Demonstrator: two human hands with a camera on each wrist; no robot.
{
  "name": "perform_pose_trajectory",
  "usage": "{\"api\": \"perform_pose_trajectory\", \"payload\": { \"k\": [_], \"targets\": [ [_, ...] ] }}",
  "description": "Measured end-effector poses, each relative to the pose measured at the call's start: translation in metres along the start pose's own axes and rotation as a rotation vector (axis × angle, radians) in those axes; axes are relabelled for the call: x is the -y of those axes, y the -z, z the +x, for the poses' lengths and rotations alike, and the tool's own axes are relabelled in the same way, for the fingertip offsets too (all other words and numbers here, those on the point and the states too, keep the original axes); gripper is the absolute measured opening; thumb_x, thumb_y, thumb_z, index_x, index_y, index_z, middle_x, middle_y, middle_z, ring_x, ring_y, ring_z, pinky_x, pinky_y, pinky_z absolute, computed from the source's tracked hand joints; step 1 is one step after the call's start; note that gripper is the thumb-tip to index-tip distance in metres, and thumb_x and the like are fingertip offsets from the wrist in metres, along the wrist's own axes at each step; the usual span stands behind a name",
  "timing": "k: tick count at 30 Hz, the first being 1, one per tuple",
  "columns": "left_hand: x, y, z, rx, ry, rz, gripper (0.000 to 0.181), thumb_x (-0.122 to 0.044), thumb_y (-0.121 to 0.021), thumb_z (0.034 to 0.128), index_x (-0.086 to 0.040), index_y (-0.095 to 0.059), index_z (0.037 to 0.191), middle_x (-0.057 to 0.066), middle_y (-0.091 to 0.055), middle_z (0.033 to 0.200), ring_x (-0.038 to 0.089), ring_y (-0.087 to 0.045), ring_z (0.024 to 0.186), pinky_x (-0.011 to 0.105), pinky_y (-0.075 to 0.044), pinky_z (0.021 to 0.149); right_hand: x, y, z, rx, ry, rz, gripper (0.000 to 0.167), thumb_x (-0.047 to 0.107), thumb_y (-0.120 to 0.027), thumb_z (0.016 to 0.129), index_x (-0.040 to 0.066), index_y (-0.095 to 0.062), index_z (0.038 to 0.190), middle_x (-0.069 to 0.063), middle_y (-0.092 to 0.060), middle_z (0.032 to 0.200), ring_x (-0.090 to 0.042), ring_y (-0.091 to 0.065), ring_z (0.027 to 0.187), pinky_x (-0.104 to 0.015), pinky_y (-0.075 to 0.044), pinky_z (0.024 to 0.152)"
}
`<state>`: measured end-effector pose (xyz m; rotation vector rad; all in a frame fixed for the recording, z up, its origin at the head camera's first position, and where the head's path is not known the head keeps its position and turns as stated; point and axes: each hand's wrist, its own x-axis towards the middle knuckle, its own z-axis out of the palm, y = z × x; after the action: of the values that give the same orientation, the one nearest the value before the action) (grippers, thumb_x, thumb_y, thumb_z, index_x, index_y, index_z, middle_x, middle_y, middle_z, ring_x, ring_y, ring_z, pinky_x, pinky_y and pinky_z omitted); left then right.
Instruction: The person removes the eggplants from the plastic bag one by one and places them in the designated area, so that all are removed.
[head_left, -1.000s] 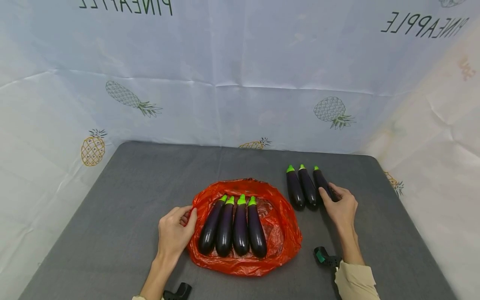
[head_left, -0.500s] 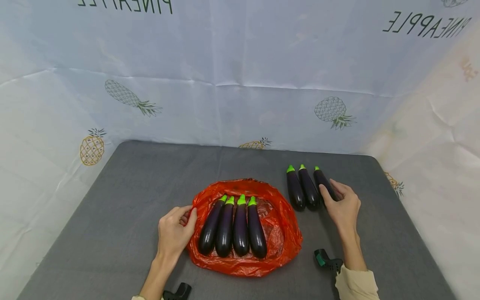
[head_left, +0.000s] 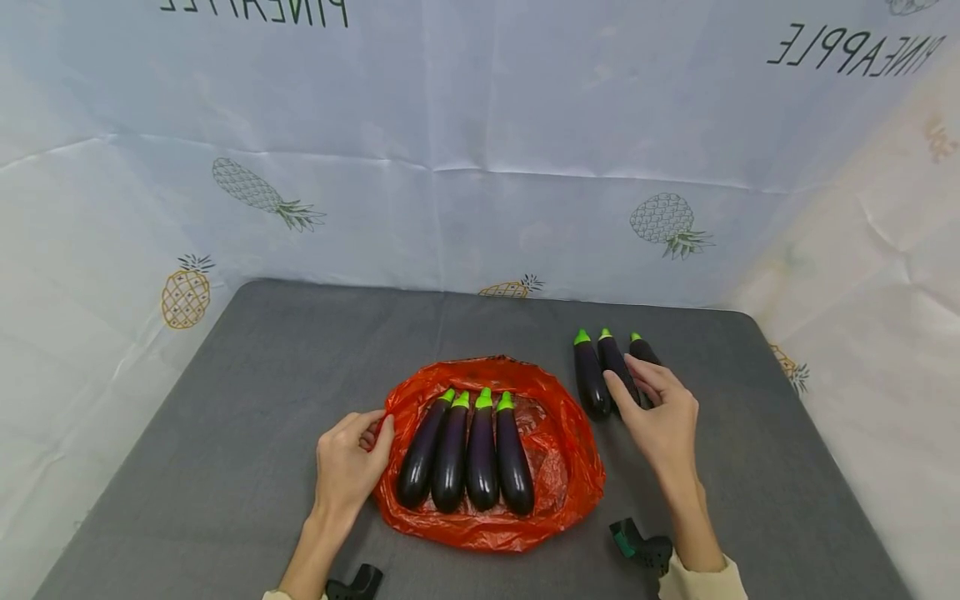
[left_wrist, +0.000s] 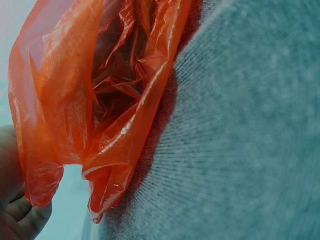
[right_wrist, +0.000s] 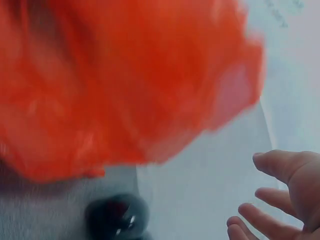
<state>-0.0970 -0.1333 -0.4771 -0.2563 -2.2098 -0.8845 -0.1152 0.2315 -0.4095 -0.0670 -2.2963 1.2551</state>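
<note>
1. Leftmost, the person's left hand (head_left: 351, 458) pinches the rim of the red bag (head_left: 567, 467) between thumb and fingers.
2. Inside the bag, four eggplants (head_left: 482, 458) lie side by side, stems away from the person.
3. Right of the bag, three more eggplants (head_left: 591, 379) lie on the grey table (head_left: 225, 450), also stems away.
4. Rightmost, the right hand (head_left: 660, 417), the nearer one, reaches over their middle eggplant (head_left: 612, 360), whose long axis slants far-left from the fingers; these stand apart, and whether they touch it I can't tell.

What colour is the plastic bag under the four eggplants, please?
The bag is orange-red; the head view shows it best.
</note>
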Motion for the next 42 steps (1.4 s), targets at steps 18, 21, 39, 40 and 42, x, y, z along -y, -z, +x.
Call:
{"api": "perform_pose_trajectory", "payload": {
  "k": [18, 21, 39, 40, 42],
  "targets": [
    [0.0, -0.001, -0.001, -0.007, -0.007, 0.0, 0.007, 0.004, -0.081, 0.0763, 0.0, -0.077, 0.081, 0.005, -0.065, 0.063, 0.008, -0.057, 0.051, 0.016, -0.049, 0.051, 0.041, -0.027, -0.041, 0.191, 0.033, 0.029, 0.038, 0.011, -0.085, 0.082, 0.005, -0.076, 0.119, -0.01, -0.075, 0.114, -0.029, -0.073, 0.099, -0.032, -0.062, 0.085],
    [0.0, -0.001, -0.001, -0.006, -0.01, 0.001, 0.007, 0.004, -0.081, 0.0762, 0.0, -0.077, 0.081, 0.005, -0.065, 0.063, 0.008, -0.058, 0.051, 0.016, -0.049, 0.051, 0.045, -0.032, -0.046, 0.219, 0.023, 0.015, 0.038, 0.013, -0.086, 0.082, 0.007, -0.077, 0.119, -0.009, -0.076, 0.113, -0.027, -0.074, 0.102, -0.046, -0.062, 0.086],
    [-0.002, 0.0, 0.0, -0.008, -0.009, 0.004, 0.007, 0.005, -0.081, 0.0755, 0.002, -0.076, 0.08, 0.006, -0.064, 0.062, 0.009, -0.057, 0.05, 0.016, -0.049, 0.051, 0.051, -0.051, -0.071, 0.425, -0.1, 0.084, 0.042, 0.016, -0.085, 0.084, 0.006, -0.074, 0.123, -0.012, -0.075, 0.117, -0.027, -0.074, 0.103, -0.039, -0.062, 0.086],
    [-0.002, 0.0, 0.0, -0.008, -0.009, 0.005, 0.007, 0.005, -0.081, 0.0754, 0.002, -0.076, 0.08, 0.006, -0.064, 0.062, 0.009, -0.057, 0.05, 0.016, -0.049, 0.051, 0.05, -0.052, -0.072, 0.433, -0.102, 0.073, 0.043, 0.016, -0.085, 0.084, 0.005, -0.074, 0.124, -0.012, -0.075, 0.117, -0.028, -0.074, 0.102, -0.039, -0.062, 0.085],
    [-0.002, 0.0, 0.0, -0.006, -0.009, 0.005, 0.007, 0.005, -0.081, 0.0754, 0.002, -0.076, 0.08, 0.006, -0.064, 0.062, 0.008, -0.057, 0.05, 0.016, -0.049, 0.051, 0.049, -0.055, -0.074, 0.447, -0.099, 0.046, 0.045, 0.017, -0.085, 0.083, 0.003, -0.073, 0.125, -0.013, -0.074, 0.118, -0.028, -0.075, 0.101, -0.038, -0.063, 0.084]
  ]
}}
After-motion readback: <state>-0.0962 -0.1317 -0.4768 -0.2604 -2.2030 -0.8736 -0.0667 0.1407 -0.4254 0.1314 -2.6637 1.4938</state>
